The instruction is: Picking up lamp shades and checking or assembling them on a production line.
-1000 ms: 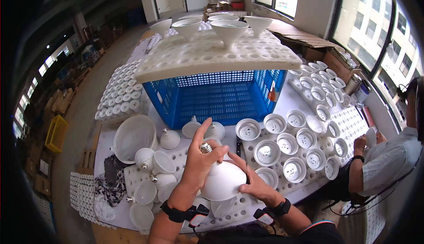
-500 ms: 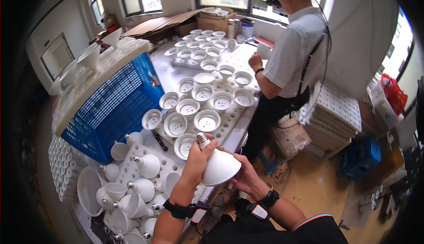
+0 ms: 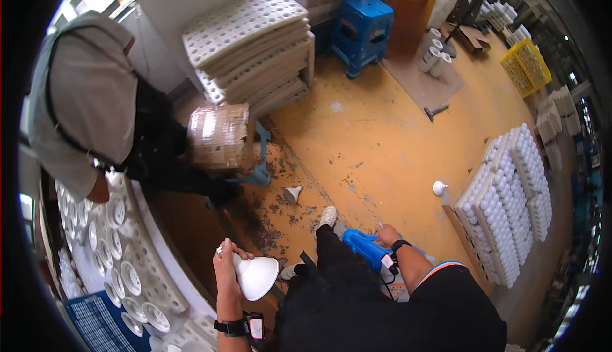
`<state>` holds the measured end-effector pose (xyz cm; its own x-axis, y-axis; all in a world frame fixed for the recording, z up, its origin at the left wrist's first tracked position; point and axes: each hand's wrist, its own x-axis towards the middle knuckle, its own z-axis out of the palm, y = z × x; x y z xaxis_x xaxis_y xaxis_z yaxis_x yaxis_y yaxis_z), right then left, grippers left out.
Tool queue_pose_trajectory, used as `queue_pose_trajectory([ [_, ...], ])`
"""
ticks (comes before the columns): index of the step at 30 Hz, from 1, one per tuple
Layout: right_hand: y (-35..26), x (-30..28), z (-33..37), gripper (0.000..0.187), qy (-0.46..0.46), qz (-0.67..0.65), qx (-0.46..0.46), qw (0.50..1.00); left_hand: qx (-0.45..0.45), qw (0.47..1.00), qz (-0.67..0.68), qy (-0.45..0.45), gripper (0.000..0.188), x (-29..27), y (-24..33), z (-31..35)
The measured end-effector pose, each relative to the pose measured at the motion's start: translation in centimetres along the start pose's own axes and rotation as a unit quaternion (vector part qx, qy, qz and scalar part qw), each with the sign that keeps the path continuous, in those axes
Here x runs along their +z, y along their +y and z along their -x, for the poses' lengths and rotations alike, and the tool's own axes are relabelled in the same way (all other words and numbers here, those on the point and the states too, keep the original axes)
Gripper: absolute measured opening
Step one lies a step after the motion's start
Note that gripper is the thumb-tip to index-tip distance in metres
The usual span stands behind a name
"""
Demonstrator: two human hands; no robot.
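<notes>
My left hand (image 3: pixel 227 268) is closed around the narrow neck of a white, cone-shaped light bulb (image 3: pixel 260 279). The bulb's wide rounded face points to the right, and its metal screw base shows beside my fingers. Out to the right, my right hand (image 3: pixel 387 234) is over a blue plastic stool (image 3: pixel 364 247), its fingers drawn together. Whatever small thing they may hold is too small to make out.
At left, a co-worker (image 3: pixel 95 97) stands by a table with white lamp cups (image 3: pixel 132 278) on foam trays. A taped carton (image 3: pixel 220 138), stacked foam trays (image 3: pixel 245 27) and another blue stool (image 3: pixel 361 30) stand beyond. Loose bulbs (image 3: pixel 292 194) lie on the floor; trays of bulbs (image 3: pixel 507 202) are stacked right.
The view has swung right from the table toward the floor. My right hand has let go of the bulb and moved out to the right; my left hand keeps the bulb.
</notes>
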<state>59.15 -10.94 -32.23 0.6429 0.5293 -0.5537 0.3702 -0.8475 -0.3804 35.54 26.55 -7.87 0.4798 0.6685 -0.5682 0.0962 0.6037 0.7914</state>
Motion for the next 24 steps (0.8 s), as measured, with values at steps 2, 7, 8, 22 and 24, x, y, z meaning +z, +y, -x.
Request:
queue_pose_trajectory([
  [2,2.5,-1.3,2.8,0.033,-0.014,-0.124,0.173,0.977,-0.016,0.998,-0.031,-0.051,0.026,2.8,0.2,-2.3],
  [7,6.9,0.4,3.6,0.024,0.104,-0.258,0.203,0.939,-0.008,0.994,-0.097,-0.039,0.014,7.9,-1.9,-9.9],
  [8,5.0,-1.1,3.2,0.023,0.134,-0.273,0.167,0.938,0.004,0.990,-0.133,-0.055,0.013,8.6,-2.3,-11.5],
  [22,7.9,-8.2,2.8,0.022,0.140,-0.368,0.377,0.838,-0.035,0.867,-0.442,-0.228,0.022,20.3,-12.1,-29.3],
  [24,10.5,-9.1,2.6,0.022,0.160,-0.373,0.420,0.812,0.033,0.809,-0.555,-0.190,0.013,18.0,-15.7,-31.5],
])
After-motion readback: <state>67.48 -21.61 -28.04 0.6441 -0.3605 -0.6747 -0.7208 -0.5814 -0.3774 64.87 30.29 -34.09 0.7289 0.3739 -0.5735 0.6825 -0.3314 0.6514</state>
